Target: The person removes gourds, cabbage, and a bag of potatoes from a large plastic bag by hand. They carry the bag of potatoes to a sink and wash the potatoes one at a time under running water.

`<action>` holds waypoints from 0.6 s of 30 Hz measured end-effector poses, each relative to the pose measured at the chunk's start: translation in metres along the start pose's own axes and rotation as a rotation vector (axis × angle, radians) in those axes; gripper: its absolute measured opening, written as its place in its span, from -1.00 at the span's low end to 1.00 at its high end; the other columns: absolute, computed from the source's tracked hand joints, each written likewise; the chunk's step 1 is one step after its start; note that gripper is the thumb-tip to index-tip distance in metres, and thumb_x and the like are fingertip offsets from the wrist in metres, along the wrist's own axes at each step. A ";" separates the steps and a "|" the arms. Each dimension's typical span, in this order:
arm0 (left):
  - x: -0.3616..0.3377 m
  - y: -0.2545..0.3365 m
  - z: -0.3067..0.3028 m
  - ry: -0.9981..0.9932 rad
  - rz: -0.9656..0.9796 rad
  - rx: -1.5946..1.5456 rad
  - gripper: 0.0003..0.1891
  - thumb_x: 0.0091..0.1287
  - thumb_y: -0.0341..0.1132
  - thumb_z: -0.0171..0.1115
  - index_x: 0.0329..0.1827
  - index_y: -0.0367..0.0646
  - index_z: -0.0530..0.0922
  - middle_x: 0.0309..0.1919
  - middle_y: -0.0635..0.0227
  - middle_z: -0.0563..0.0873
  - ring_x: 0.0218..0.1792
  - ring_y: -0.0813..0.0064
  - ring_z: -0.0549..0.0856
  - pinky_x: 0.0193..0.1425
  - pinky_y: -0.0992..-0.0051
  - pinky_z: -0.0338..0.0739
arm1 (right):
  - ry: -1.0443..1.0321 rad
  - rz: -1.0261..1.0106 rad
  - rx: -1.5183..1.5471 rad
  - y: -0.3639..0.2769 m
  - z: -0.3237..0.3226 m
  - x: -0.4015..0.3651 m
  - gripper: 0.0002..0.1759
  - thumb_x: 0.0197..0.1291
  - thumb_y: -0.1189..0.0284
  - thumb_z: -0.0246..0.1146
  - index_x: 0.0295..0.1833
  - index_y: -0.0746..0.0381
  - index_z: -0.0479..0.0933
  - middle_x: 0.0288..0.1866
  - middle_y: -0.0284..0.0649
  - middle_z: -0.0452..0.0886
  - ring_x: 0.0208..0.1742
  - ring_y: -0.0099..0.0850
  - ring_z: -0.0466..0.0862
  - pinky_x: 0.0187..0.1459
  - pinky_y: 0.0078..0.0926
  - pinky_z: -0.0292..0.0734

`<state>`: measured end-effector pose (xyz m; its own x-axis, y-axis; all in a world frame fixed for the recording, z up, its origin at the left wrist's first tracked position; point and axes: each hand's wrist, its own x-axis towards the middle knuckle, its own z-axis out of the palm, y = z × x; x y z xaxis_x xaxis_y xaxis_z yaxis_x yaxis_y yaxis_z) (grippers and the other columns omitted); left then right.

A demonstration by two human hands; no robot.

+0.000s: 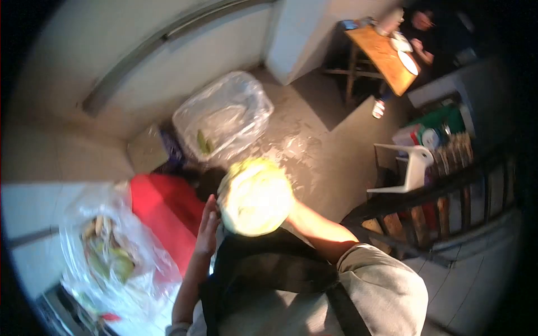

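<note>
Touching cabbage (255, 196), left hand (208, 227) lies open (flat).

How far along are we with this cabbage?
Looks done: leafy scraps sit in the clear bag on the left, and a few green leaves in the second bag. In hand: the cabbage, pale and smooth, left hand flat against it, right arm reaching behind it. Left: unclear; no other cabbage shows.
</note>
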<state>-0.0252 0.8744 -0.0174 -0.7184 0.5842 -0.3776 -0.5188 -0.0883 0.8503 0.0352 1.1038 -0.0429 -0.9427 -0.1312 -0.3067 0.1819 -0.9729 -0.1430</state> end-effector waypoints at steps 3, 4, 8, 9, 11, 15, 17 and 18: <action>-0.005 -0.050 -0.053 0.202 -0.339 0.300 -0.52 0.38 -0.18 -0.03 0.31 -0.22 0.26 0.21 0.19 0.40 0.23 0.36 0.35 0.31 0.43 0.17 | -0.020 -0.016 0.003 -0.041 -0.017 0.022 -0.08 0.01 -0.30 0.01 0.32 0.17 0.22 0.29 -0.09 0.32 0.27 -0.15 0.35 0.26 -0.03 0.24; -0.009 -0.055 -0.063 0.288 -0.446 0.241 -0.53 0.35 -0.17 0.02 0.26 -0.22 0.32 0.14 0.19 0.46 0.16 0.36 0.42 0.26 0.43 0.23 | -0.024 -0.005 0.012 -0.053 -0.022 0.031 -0.07 0.01 -0.30 0.01 0.32 0.17 0.21 0.30 -0.09 0.31 0.28 -0.15 0.34 0.27 -0.03 0.24; -0.006 -0.104 -0.120 0.377 -0.561 0.265 -0.51 0.27 -0.14 0.12 0.21 -0.18 0.36 0.09 0.17 0.50 0.13 0.32 0.45 0.22 0.41 0.29 | 0.022 0.004 0.032 -0.092 -0.042 0.085 -0.06 0.01 -0.30 0.01 0.34 0.16 0.19 0.32 -0.09 0.28 0.30 -0.14 0.30 0.28 -0.03 0.22; 0.010 -0.114 -0.133 0.386 -0.577 0.231 -0.49 0.25 -0.13 0.15 0.21 -0.17 0.36 0.09 0.15 0.50 0.13 0.29 0.46 0.22 0.39 0.30 | 0.050 -0.005 0.028 -0.099 -0.049 0.104 -0.06 0.01 -0.30 0.01 0.34 0.16 0.18 0.33 -0.09 0.27 0.31 -0.13 0.29 0.28 -0.03 0.21; 0.064 -0.089 -0.137 0.294 -0.524 0.760 -0.44 0.19 -0.14 0.19 0.24 -0.14 0.32 0.10 0.09 0.48 0.16 0.18 0.44 0.24 0.33 0.29 | 0.198 -0.029 -0.013 -0.117 -0.068 0.148 -0.08 0.04 -0.30 -0.02 0.34 0.16 0.19 0.32 -0.11 0.28 0.29 -0.12 0.31 0.27 -0.05 0.23; 0.183 -0.109 -0.158 0.074 -0.328 1.189 -0.24 0.06 -0.19 0.29 0.34 -0.07 0.15 0.24 0.01 0.30 0.26 0.05 0.31 0.30 0.24 0.25 | 0.254 -0.004 -0.082 -0.146 -0.131 0.237 -0.19 0.16 -0.23 -0.11 0.34 0.13 0.19 0.30 -0.11 0.31 0.26 -0.14 0.35 0.25 -0.09 0.29; 0.254 -0.109 -0.151 -0.038 -0.290 1.302 -0.18 0.04 -0.20 0.32 0.37 -0.05 0.10 0.30 0.03 0.21 0.30 0.07 0.24 0.33 0.26 0.22 | 0.238 0.000 -0.146 -0.155 -0.172 0.289 -0.20 0.19 -0.22 -0.16 0.33 0.16 0.20 0.29 -0.10 0.32 0.25 -0.15 0.37 0.23 -0.10 0.30; 0.290 -0.109 -0.148 -0.101 -0.279 1.334 -0.17 0.03 -0.20 0.32 0.37 -0.05 0.09 0.32 0.04 0.18 0.32 0.07 0.21 0.35 0.27 0.20 | 0.234 -0.003 -0.191 -0.160 -0.188 0.318 -0.17 0.18 -0.24 -0.19 0.33 0.19 0.20 0.27 -0.09 0.34 0.24 -0.15 0.38 0.23 -0.11 0.31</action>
<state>-0.2456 0.9341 -0.2744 -0.5977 0.5152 -0.6143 0.2390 0.8459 0.4768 -0.2404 1.2533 -0.2947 -0.8574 -0.0594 -0.5112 0.2494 -0.9169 -0.3117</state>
